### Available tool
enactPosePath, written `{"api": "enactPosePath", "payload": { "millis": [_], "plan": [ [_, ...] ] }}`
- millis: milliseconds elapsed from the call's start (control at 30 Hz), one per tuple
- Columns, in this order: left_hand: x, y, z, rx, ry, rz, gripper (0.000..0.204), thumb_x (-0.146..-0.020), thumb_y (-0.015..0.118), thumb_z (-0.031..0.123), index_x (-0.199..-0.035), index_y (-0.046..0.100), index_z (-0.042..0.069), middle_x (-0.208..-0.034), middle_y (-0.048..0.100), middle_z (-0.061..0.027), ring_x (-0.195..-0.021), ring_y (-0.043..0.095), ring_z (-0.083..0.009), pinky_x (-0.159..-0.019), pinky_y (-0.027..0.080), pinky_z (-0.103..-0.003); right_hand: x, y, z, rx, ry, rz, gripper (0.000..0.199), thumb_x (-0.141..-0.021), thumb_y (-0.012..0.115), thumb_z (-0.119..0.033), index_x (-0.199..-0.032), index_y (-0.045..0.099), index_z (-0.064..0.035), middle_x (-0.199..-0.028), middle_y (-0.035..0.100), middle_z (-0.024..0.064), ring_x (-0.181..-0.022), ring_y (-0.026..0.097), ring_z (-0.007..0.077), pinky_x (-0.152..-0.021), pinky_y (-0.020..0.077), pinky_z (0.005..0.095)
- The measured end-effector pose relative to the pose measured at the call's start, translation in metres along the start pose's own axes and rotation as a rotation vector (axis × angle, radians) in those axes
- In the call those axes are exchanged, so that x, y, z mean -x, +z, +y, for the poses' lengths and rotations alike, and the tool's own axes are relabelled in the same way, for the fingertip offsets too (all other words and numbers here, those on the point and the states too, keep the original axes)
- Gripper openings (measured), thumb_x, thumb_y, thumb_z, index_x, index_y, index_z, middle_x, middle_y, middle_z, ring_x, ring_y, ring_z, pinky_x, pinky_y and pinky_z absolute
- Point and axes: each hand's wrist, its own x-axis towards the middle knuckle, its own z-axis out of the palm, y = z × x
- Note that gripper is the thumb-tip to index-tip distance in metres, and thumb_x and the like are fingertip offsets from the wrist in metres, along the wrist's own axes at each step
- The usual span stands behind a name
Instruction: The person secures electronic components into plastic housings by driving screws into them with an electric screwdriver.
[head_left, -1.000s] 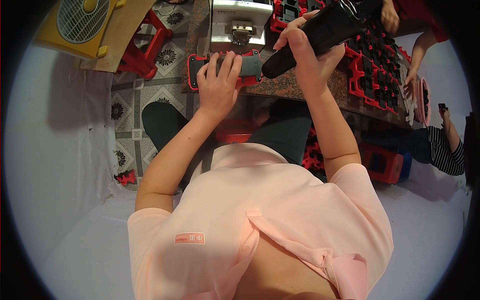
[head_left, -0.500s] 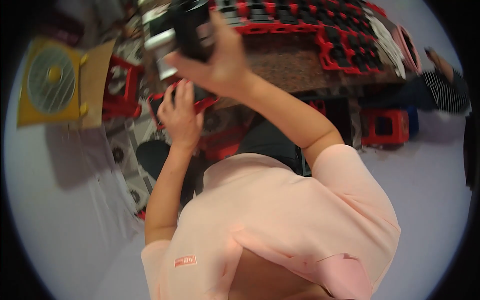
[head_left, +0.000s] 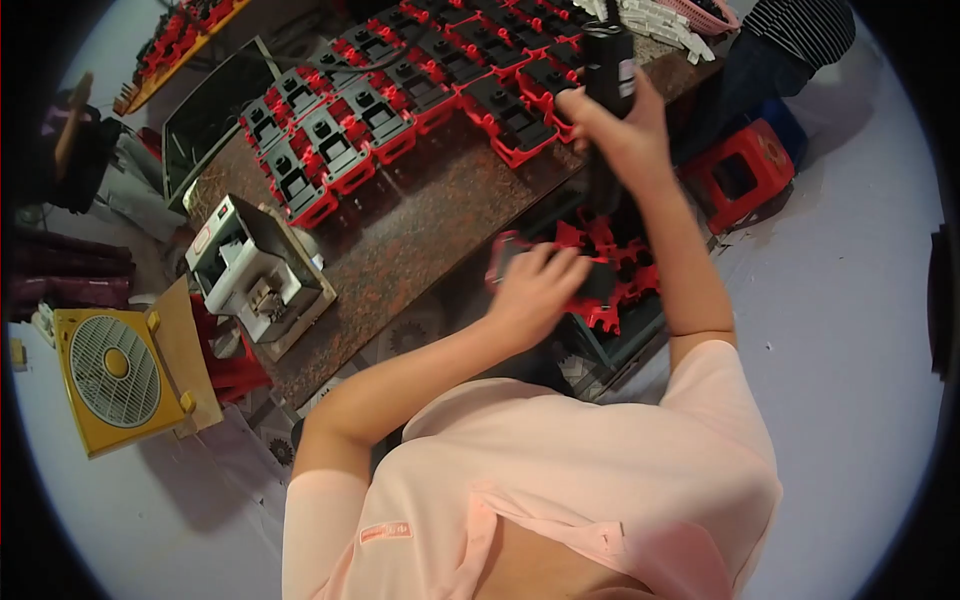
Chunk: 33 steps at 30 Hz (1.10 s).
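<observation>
In my right hand [head_left: 635,135] is a black electric screwdriver [head_left: 606,75], held upright over the table's front edge, its cord rising from the top. My left hand [head_left: 537,295] is closed on a red and black plastic part [head_left: 508,250], just off the table's front edge. The fingers hide much of that part. Below it, red plastic pieces [head_left: 632,268] lie in a dark crate [head_left: 625,350]. The screwdriver's tip cannot be made out.
Rows of red and black assemblies [head_left: 340,145] cover the back of the speckled table [head_left: 400,245]. A white and grey machine [head_left: 255,275] stands at its left end, near a yellow fan [head_left: 115,365]. A red stool [head_left: 740,175] and another person [head_left: 790,40] are at the right.
My view has swung to the right. Both hands have moved from beside the machine to the crate, the left bringing the red and black part, the right the screwdriver.
</observation>
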Motion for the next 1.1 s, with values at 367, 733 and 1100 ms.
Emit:
{"api": "enactPosePath", "payload": {
  "millis": [367, 733, 1100],
  "plan": [
    [-0.105, 0.024, -0.114, -0.247, -0.233, 0.108, 0.085, -0.069, 0.087, 0.031, -0.142, 0.049, 0.010, -0.154, 0.037, -0.0176, -0.144, 0.029, -0.0461, -0.111, 0.034, -0.059, -0.204, -0.176, 0.185, 0.846, 0.275, 0.072, 0.050, -0.072, 0.079, -0.050, -0.088, 0.069, -0.0031, -0.067, 0.069, 0.0103, -0.056, 0.069, 0.0216, -0.060, 0.0557, 0.0355],
    [-0.085, 0.030, -0.145, -0.202, -0.135, 0.094, 0.064, -0.077, 0.079, 0.019, -0.137, 0.058, 0.021, -0.145, 0.051, -0.0107, -0.139, 0.037, -0.0496, -0.108, 0.043, -0.054, -0.215, -0.183, 0.223, 0.739, 0.561, -0.275, 0.042, -0.074, 0.080, -0.034, -0.097, 0.064, -0.0028, -0.073, 0.065, 0.0092, -0.053, 0.063, 0.0200, -0.047, 0.0547, 0.0356],
    [0.067, -0.078, -0.102, -0.230, -0.269, 0.019, 0.059, -0.071, 0.080, 0.010, -0.126, 0.059, 0.006, -0.145, 0.052, -0.0144, -0.142, 0.037, -0.0486, -0.112, 0.039, -0.055, -0.096, -0.055, 0.151, 0.538, 0.514, -0.413, 0.040, -0.077, 0.079, -0.030, -0.100, 0.062, -0.0019, -0.078, 0.067, 0.0072, -0.053, 0.062, 0.0165, -0.050, 0.0529, 0.0320]
  ]
}}
